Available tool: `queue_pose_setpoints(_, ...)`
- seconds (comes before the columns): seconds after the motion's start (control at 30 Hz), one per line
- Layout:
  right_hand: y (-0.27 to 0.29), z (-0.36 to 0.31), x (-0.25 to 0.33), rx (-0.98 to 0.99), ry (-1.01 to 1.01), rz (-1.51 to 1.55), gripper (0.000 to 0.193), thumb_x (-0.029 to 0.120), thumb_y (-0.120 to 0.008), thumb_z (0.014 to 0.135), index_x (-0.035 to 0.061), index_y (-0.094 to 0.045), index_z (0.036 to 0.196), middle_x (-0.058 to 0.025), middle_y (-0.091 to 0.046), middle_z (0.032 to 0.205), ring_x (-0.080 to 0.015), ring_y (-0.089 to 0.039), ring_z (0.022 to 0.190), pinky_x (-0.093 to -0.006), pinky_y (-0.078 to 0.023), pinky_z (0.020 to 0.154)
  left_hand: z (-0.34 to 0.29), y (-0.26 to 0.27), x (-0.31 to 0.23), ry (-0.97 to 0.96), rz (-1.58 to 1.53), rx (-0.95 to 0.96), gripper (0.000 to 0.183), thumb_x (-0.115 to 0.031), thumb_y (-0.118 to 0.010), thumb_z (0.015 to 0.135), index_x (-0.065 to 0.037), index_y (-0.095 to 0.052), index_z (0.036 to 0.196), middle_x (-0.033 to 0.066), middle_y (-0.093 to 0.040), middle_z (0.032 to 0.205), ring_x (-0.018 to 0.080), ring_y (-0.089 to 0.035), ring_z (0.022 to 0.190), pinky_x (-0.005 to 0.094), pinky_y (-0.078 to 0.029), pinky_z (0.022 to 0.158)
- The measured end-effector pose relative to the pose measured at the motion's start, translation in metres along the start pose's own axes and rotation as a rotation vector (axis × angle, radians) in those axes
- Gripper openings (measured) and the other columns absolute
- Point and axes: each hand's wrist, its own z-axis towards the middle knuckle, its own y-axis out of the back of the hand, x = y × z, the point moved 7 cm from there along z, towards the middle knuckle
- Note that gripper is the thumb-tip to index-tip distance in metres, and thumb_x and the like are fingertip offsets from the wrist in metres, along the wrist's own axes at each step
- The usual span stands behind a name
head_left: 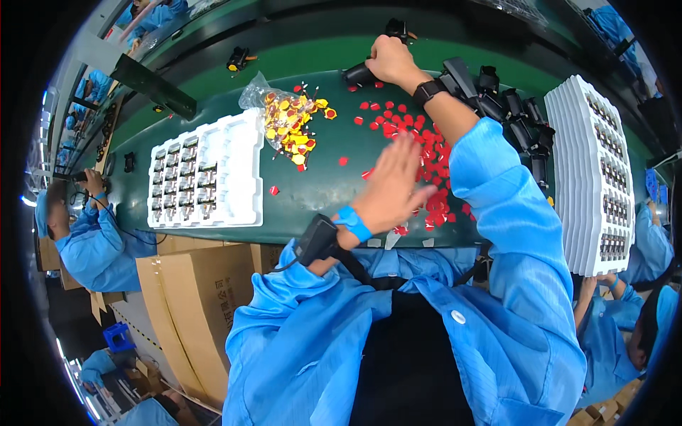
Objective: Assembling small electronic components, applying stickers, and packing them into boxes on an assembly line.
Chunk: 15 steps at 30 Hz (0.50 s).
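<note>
Black tubular housing (360, 74) at twelve o'clock seems steadied by the clasping right hand (393, 61), the left hand (389, 190) (flat, thumb spread) beside red pieces (435, 155).

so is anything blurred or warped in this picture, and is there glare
In the head view, the left hand looks slightly motion-blurred, mostly at its fingers; in the same head view, fisheye distortion bends the stack of white trays toward the right rim, and the green tabletop shows only soft sheen.
</note>
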Motion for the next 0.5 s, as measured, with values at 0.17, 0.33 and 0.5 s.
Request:
queue_pose_setpoints(0.17, -0.004, -0.001, 0.000, 0.233, -0.194, 0.341, 0.014, 0.006, -0.063, 0.073, -0.0038, -0.071, 0.081, -0.0285, -0.069, 0.088, -0.0426, -0.070, 0.083, -0.0466, -0.057, 0.078, 0.024, 0.048, 0.056, 0.128, 0.082, -0.090, 0.067, -0.037, -0.051, 0.101, 0.012, -0.034, 0.144, 0.0330, -0.030, 0.153, 0.0433, -0.028, 0.145, 0.0452, -0.024, 0.120)
queue_pose_setpoints(0.33, 0.028, -0.006, 0.010, 0.066, -0.088, 0.147, 0.014, 0.006, -0.062, 0.074, -0.0058, -0.069, 0.077, -0.0293, -0.069, 0.086, -0.0427, -0.070, 0.079, -0.0464, -0.057, 0.073, 0.046, 0.045, 0.093, 0.203, 0.126, -0.091, 0.071, -0.042, -0.048, 0.102, 0.014, -0.034, 0.143, 0.0350, -0.031, 0.151, 0.0453, -0.029, 0.144, 0.0455, -0.025, 0.119)
queue_pose_setpoints(0.5, 0.046, -0.058, 0.048, 0.025, 0.270, -0.177, 0.016, 0.008, -0.066, 0.072, -0.0030, -0.068, 0.083, -0.0251, -0.067, 0.082, -0.0425, -0.068, 0.076, -0.0499, -0.056, 0.070, 0.046, 0.016, 0.106, 0.240, 0.344, -0.108, 0.075, -0.044, -0.049, 0.100, 0.014, -0.032, 0.143, 0.0368, -0.030, 0.151, 0.0488, -0.026, 0.143, 0.0508, -0.022, 0.119)
